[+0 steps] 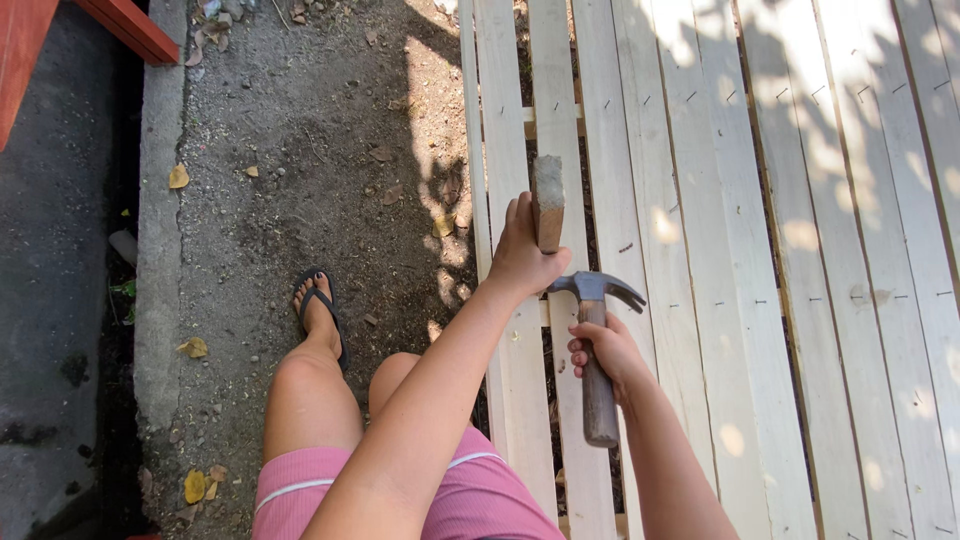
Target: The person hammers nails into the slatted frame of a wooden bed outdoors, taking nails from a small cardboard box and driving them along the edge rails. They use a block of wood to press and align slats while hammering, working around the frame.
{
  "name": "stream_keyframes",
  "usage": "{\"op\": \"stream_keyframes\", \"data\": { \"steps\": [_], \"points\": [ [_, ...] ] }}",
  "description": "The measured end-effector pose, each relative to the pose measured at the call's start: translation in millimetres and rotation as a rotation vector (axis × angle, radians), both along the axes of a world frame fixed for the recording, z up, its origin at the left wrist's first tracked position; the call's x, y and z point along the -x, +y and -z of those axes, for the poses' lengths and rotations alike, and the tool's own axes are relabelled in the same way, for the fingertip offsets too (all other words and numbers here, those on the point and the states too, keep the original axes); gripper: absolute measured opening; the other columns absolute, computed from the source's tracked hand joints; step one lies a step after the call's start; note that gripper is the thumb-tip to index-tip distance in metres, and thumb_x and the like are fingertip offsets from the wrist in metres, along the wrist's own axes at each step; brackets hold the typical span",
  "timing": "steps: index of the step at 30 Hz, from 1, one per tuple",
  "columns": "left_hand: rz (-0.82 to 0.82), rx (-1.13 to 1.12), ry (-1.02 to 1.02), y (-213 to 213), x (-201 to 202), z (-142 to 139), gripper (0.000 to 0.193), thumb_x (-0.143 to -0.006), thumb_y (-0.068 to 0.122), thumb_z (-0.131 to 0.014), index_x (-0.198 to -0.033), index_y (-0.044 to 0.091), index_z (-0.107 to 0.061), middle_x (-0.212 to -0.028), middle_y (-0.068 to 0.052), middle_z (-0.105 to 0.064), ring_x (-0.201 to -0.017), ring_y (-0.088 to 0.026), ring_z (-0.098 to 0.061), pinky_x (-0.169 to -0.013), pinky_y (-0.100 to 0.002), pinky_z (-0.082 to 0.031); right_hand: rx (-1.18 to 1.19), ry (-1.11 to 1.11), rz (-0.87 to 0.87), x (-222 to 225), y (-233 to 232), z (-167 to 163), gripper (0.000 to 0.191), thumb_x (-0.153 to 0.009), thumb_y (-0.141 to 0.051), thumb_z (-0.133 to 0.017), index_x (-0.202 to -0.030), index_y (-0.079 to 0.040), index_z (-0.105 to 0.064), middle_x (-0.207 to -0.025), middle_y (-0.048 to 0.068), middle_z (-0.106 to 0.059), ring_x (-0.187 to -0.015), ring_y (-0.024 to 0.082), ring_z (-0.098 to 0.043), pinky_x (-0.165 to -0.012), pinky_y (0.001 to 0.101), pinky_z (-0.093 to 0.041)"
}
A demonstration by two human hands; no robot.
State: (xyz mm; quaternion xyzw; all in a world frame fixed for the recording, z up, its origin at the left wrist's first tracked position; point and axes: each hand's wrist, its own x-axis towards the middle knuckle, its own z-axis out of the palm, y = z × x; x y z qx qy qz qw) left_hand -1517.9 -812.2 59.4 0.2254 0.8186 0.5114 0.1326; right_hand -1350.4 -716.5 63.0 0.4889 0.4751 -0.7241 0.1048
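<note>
Left hand (522, 252) clamped on upright wood block (547, 205) over slat panel (700, 300); right hand (605, 352) clamped on claw hammer (595, 345).

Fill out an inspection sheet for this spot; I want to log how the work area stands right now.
Surface: pale slatted wooden panel lying flat, staples along its slats, in dappled sun.
Job's things: short wooden block held on end over a slat; claw hammer with a wooden handle.
Clutter: dry leaves and small stones on the dirt.
Hands: left hand grips the block; right hand is wrapped around the hammer handle.
Cables: nothing seen.
Surroundings: dirt ground, concrete kerb, red painted wood at top left; a foot in a flip-flop.
</note>
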Motion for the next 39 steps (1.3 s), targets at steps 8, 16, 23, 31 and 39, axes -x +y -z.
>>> {"op": "stream_keyframes", "data": {
  "steps": [8, 16, 23, 31, 39],
  "points": [
    [0.050, 0.019, 0.113, -2, 3, 7, 0.056, -0.073, 0.012, -0.070, -0.119, 0.005, -0.038, -0.113, -0.018, -0.047, -0.111, -0.039, -0.051, -0.099, -0.049, -0.049, -0.338, 0.228, 0.349, -3, 36, -23, 0.018, -0.090, 0.001, -0.057, -0.101, 0.002, -0.043, -0.073, 0.005, -0.052, -0.053, 0.011, -0.050, -0.045, 0.0306, -0.050],
    [0.005, -0.074, 0.044, -1, -6, -2, 0.060, -0.069, 0.012, -0.071, -0.121, 0.006, -0.041, -0.113, -0.018, -0.048, -0.108, -0.041, -0.054, -0.094, -0.049, -0.050, -0.027, 0.014, -0.063, 2, 13, 13, 0.019, -0.086, 0.000, -0.061, -0.098, -0.001, -0.047, -0.068, 0.008, -0.053, -0.049, 0.014, -0.051, -0.044, 0.0332, -0.047],
    [0.031, -0.051, 0.055, -4, -1, -1, 0.058, -0.070, 0.011, -0.072, -0.119, 0.006, -0.041, -0.113, -0.018, -0.047, -0.110, -0.041, -0.054, -0.096, -0.049, -0.050, -0.193, 0.312, 0.438, -13, 51, -16, 0.014, -0.089, -0.001, -0.056, -0.100, -0.002, -0.046, -0.072, 0.003, -0.052, -0.052, 0.010, -0.049, -0.046, 0.0287, -0.048],
    [0.012, -0.110, 0.113, -11, 6, -1, 0.057, -0.071, 0.012, -0.072, -0.119, 0.005, -0.043, -0.114, -0.018, -0.051, -0.111, -0.040, -0.056, -0.098, -0.047, -0.052, 0.077, 0.072, 0.062, 5, 3, 35, 0.012, -0.086, -0.001, -0.059, -0.093, -0.003, -0.049, -0.067, 0.007, -0.052, -0.048, 0.012, -0.048, -0.042, 0.0317, -0.045],
    [0.002, -0.027, -0.012, -4, 4, 1, 0.061, -0.069, 0.016, -0.073, -0.120, 0.005, -0.041, -0.113, -0.017, -0.048, -0.108, -0.040, -0.056, -0.094, -0.049, -0.050, -0.247, 0.294, 0.553, -18, 58, -35, 0.012, -0.090, 0.001, -0.056, -0.094, -0.002, -0.045, -0.074, 0.005, -0.052, -0.055, 0.010, -0.050, -0.049, 0.0278, -0.049]
  ]
}}
